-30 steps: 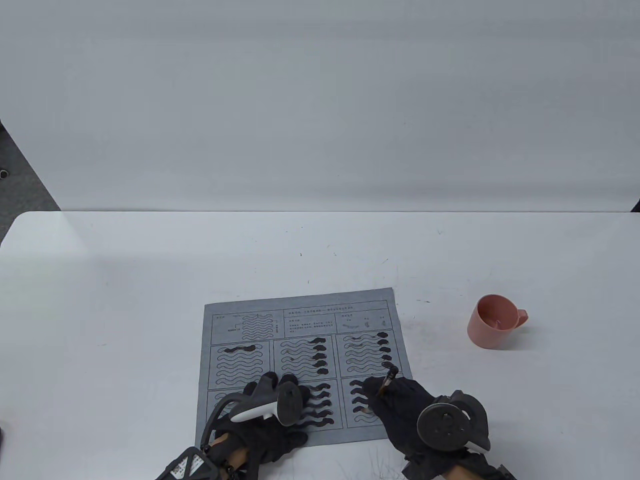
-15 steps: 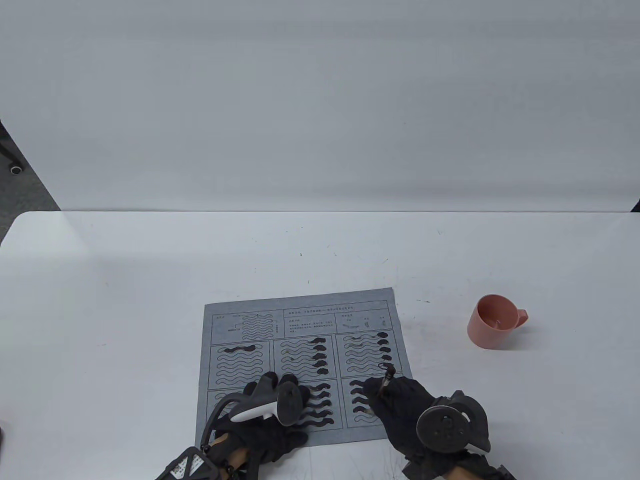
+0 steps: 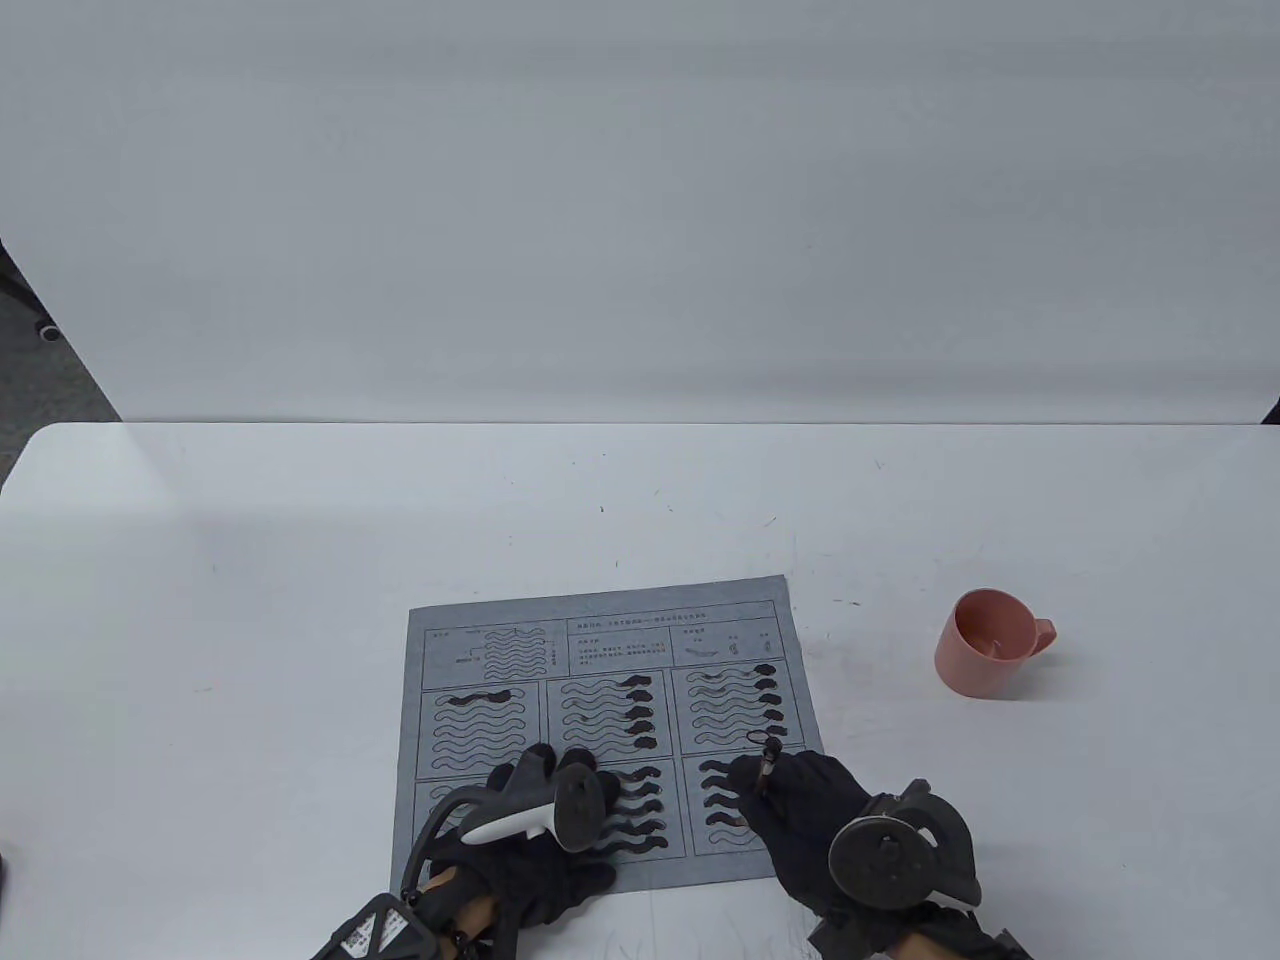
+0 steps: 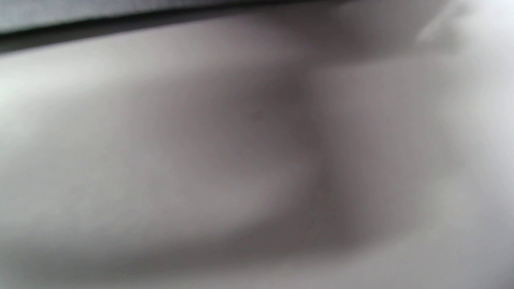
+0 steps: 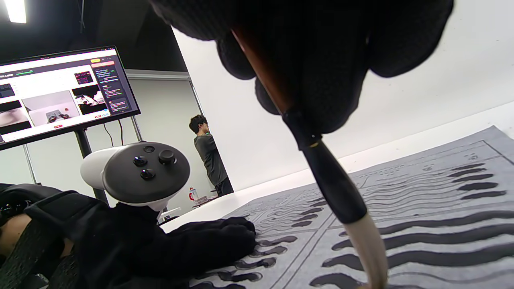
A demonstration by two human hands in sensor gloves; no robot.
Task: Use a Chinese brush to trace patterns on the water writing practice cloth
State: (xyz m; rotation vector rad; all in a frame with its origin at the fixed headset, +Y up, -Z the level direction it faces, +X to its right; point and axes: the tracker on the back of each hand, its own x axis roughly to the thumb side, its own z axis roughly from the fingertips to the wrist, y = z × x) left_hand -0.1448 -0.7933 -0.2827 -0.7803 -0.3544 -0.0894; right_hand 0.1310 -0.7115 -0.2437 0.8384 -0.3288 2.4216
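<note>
A grey water writing cloth [image 3: 480, 625] with wavy line patterns lies near the table's front edge; some waves are traced dark. My right hand [image 3: 790, 800] grips a Chinese brush [image 3: 767, 760] upright over the cloth's bottom right panel. In the right wrist view the brush [image 5: 333, 188] has a brown and black handle, and its pale tip [image 5: 367, 251] reaches down to the cloth [image 5: 441, 224]. My left hand [image 3: 540, 800] rests flat on the cloth's lower middle, also shown in the right wrist view [image 5: 192, 245]. The left wrist view is a blur.
A pink cup [image 3: 985, 643] stands on the white table [image 3: 300, 560] to the right of the cloth. In the right wrist view a monitor [image 5: 60, 92] and a standing person [image 5: 209, 154] are in the background.
The top end of the brush has shifted slightly left as my right hand moved a little left. My left hand has not moved.
</note>
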